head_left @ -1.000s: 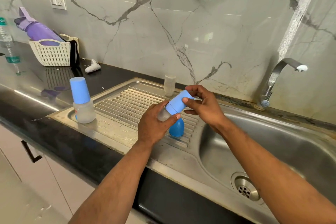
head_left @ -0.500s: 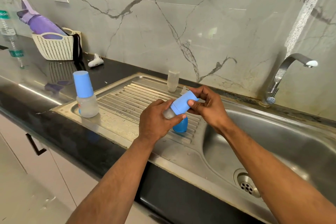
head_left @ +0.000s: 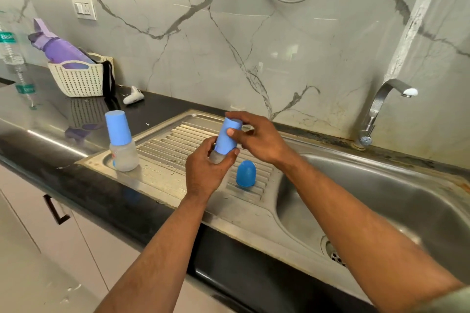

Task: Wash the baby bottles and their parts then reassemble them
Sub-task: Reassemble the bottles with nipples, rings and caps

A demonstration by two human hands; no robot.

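While our left hand (head_left: pixel 204 171) wraps its fingers round the frosted, translucent plastic body of a small baby bottle (head_left: pixel 218 156), our right hand (head_left: pixel 256 138) pinches the tall light-blue plastic cap (head_left: pixel 227 136) seated on top, thumb on the near side and fingers curled over the far rim. We hold the bottle above the ribbed steel drainboard (head_left: pixel 167 145), not touching it. Its long axis runs nearly upright, leaning a little to the right at the top, so the cap sits directly above the left hand and just left of the right palm. Any twist or press, we judge, must follow that leaning axis, with the right hand nearer the cap and the left bracing below. A domed blue plastic cover (head_left: pixel 245 173) stands on the drainboard just right of the left hand. A second capped frosted bottle (head_left: pixel 121 142) stands well apart to the left, near the drainboard's corner.
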